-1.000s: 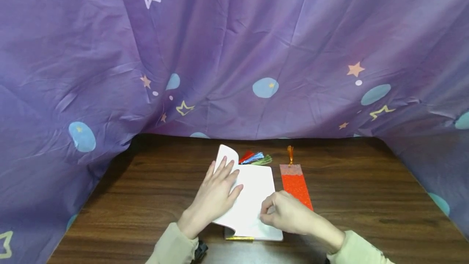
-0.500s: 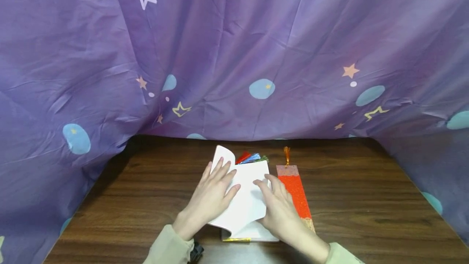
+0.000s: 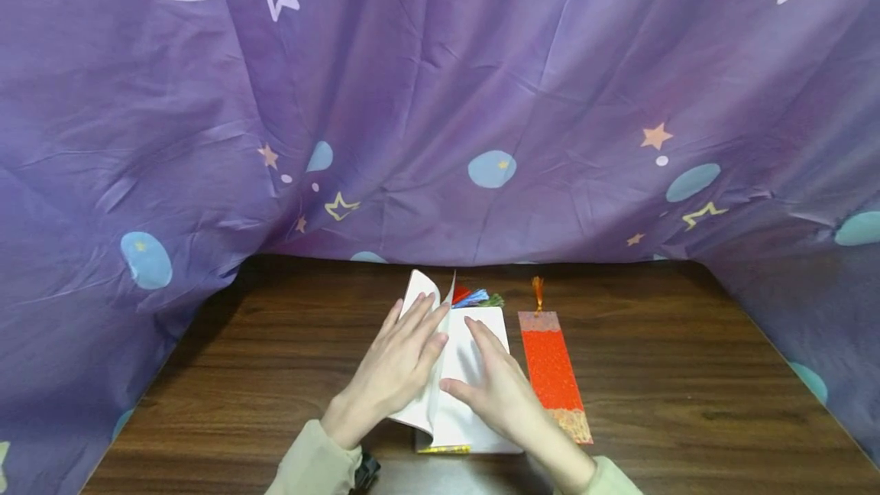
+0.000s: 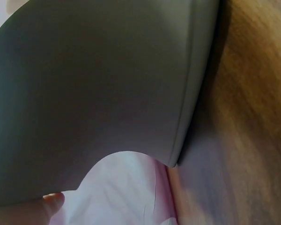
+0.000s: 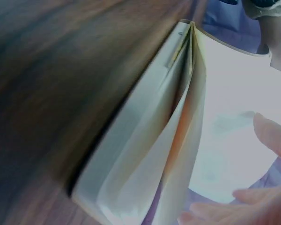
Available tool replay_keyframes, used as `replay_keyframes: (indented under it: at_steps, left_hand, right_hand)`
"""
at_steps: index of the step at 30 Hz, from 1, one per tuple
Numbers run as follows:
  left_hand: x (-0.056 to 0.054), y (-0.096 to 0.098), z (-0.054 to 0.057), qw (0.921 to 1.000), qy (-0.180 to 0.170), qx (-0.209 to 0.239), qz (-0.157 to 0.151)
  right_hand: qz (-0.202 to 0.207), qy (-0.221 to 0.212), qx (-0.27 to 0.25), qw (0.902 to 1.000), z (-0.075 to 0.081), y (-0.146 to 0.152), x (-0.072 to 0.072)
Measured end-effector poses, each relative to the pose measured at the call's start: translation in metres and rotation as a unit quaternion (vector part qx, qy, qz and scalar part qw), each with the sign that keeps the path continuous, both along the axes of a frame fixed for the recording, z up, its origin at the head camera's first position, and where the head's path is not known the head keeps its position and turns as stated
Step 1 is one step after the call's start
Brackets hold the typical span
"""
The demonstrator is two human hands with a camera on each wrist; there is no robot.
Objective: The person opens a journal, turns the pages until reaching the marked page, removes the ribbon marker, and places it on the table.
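Observation:
A white-paged book (image 3: 467,434) lies spread on the table. My left hand (image 3: 388,361) rests flat on its raised left pages, fingers straight. One leaf (image 3: 436,392) stands up by the left thumb. Over the right page hovers my right hand (image 3: 505,388), thumb and fingers apart, holding nothing. In the left wrist view, the dark underside of the raised cover (image 4: 98,93) fills much of the picture, with a fingertip (image 4: 54,201) at its lower edge. The right wrist view shows fanned pages (image 5: 140,164) beside my right fingers (image 5: 215,211).
Red, blue and green tassels (image 3: 474,298) stick out past the book's far edge. Right of the book lies a red bookmark (image 3: 553,373) with an orange tassel (image 3: 538,292). The wooden table (image 3: 687,373) ends at a purple patterned curtain (image 3: 440,98).
My right hand has gone from the page's near corner to its right edge, then leftward as a leaf turned over to stand near the left hand. The left hand stays on the left pages.

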State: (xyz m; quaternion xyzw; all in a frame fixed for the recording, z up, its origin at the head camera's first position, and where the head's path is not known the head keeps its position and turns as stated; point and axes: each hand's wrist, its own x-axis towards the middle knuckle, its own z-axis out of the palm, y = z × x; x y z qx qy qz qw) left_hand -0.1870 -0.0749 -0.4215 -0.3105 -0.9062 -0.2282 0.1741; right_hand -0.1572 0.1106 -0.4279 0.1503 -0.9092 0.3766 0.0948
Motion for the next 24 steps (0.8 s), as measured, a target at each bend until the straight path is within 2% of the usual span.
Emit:
replay_keyframes:
  at_steps: [3, 7, 10, 13, 15, 18, 21, 24]
  left_hand:
    - [-0.001, -0.004, 0.002, 0.9997, 0.009, 0.018, -0.014]
    - [-0.001, -0.008, 0.006, 0.9976, 0.014, 0.047, -0.05]
    - [0.0, -0.01, 0.012, 0.9966, 0.018, 0.045, -0.067]
    - [0.007, -0.01, 0.023, 0.998, 0.027, 0.0, -0.057]
    - [0.018, -0.008, 0.033, 0.9967, 0.043, -0.06, -0.034]
    - [0.038, 0.001, 0.04, 0.9857, 0.101, -0.134, -0.011]
    - [0.051, 0.013, 0.036, 0.9704, 0.174, -0.168, -0.004]
    - [0.055, 0.02, 0.029, 0.9605, 0.195, -0.199, 0.011]
  right_hand:
    - [0.018, -0.014, -0.005, 0.9997, 0.001, -0.005, -0.002]
    - [0.054, -0.035, -0.007, 0.9979, 0.002, -0.012, -0.001]
    - [0.085, -0.038, -0.003, 0.9957, 0.001, -0.014, -0.001]
    - [0.112, -0.038, -0.005, 0.993, -0.002, -0.016, -0.001]
    - [0.127, -0.047, -0.013, 0.9907, -0.004, -0.017, -0.002]
    - [0.132, -0.042, -0.022, 0.9901, -0.007, -0.016, -0.002]
    - [0.143, -0.037, -0.021, 0.9888, -0.01, -0.013, -0.005]
    - [0.157, -0.028, 0.001, 0.9871, -0.011, -0.007, -0.008]
